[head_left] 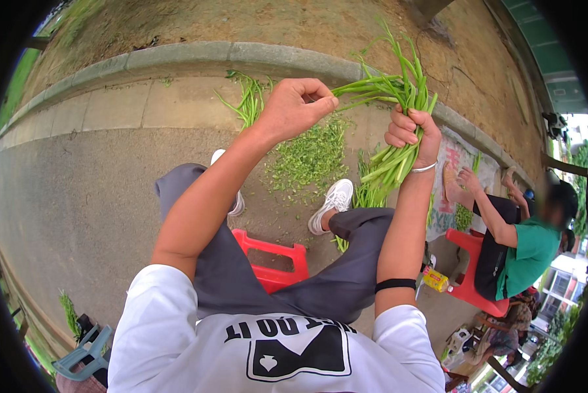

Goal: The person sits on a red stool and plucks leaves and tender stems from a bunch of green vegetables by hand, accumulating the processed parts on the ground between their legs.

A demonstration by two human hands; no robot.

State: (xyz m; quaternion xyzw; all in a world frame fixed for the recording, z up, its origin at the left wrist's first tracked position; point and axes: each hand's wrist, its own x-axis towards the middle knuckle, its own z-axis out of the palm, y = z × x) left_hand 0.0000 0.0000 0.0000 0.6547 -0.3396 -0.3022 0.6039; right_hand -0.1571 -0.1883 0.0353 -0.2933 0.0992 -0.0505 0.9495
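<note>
Green stalks (393, 105) in both hands, trimmings (307, 157) below.

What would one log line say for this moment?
right hand: grips green stalk bundle | left hand: pinches one stalk | ground: chopped greens

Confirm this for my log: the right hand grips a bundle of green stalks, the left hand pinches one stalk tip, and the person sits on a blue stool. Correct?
Not quite: the stool is red, not blue, as the head view shows between the legs. The rest holds: the right hand grips the bundle of green stalks and the left hand pinches one stalk's end.
</note>
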